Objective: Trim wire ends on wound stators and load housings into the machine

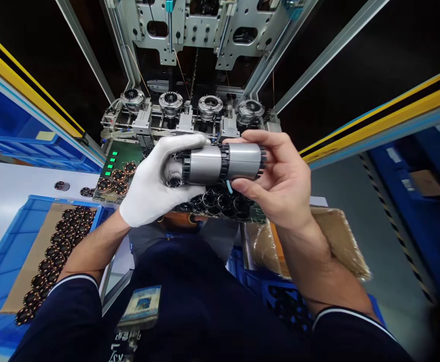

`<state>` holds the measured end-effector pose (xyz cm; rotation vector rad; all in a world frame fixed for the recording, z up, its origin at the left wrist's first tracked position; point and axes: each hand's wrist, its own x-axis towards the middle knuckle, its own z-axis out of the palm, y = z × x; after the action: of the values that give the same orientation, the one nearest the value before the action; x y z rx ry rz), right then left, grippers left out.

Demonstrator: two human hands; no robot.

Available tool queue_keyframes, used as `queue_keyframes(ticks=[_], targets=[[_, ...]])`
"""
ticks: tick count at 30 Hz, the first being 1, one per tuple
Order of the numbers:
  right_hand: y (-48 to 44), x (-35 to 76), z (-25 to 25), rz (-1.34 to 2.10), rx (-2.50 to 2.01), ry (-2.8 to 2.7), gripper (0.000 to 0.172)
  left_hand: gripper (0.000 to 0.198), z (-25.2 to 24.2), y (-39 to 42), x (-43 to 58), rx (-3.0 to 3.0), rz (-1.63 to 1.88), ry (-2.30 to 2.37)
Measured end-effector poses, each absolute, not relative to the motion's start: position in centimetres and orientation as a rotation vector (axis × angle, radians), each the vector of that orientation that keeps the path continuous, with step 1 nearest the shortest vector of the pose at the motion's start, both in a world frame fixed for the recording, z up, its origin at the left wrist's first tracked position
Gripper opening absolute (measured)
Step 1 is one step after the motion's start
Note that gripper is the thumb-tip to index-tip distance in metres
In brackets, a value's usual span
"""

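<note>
Two silver cylindrical cores with black slotted ends are held end to end in front of my chest. My left hand (150, 183), in a white glove, grips the left core (205, 165) with thumb and fingers. Bare, my right hand (284, 178) is closed round the right core (244, 160), its thumb below and fingers above. A short light-blue piece (229, 186) shows under the joint between the cores. Beneath both hands, more black-ended cores (209, 199) stand in rows on the machine's front ledge.
Behind the hands is a machine with several round fixtures (210, 106) and thin wires. Copper-wound rings (118, 175) sit on a green surface (124, 153). At left, a blue tray (16, 229) holds more wound rings. Plastic-wrapped packages (336, 241) lie at right.
</note>
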<state>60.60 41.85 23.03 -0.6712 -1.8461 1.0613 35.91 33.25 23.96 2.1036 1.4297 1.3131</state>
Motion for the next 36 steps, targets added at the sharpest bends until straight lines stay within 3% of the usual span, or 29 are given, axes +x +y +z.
queue_keyframes(ticks=[6, 14, 19, 26, 30, 36], targets=[[41.4, 60.6, 23.2, 1.187, -0.513, -1.712, 0.058, 0.049, 22.3, 34.6, 36.4, 1.953, 1.578, 0.929], [42.5, 60.3, 22.6, 1.172, -0.520, -1.676, 0.052, 0.027, 22.5, 36.4, 36.6, 1.891, 1.532, 0.965], [46.8, 62.2, 24.4, 1.087, -0.548, -1.799, 0.060, 0.045, 23.7, 40.3, 35.6, 2.065, 1.408, 1.037], [60.5, 65.3, 28.2, 0.320, -1.071, -2.219, 0.065, 0.053, 28.1, 53.6, 36.1, 2.448, 1.143, 1.423], [67.6, 65.0, 25.7, 0.192, -1.288, -2.322, 0.058, 0.070, 26.8, 62.2, 36.5, 2.375, 0.791, 1.871], [73.9, 65.1, 20.5, 0.292, -1.392, -2.337, 0.060, 0.067, 22.4, 68.6, 35.6, 2.278, 0.525, 2.076]])
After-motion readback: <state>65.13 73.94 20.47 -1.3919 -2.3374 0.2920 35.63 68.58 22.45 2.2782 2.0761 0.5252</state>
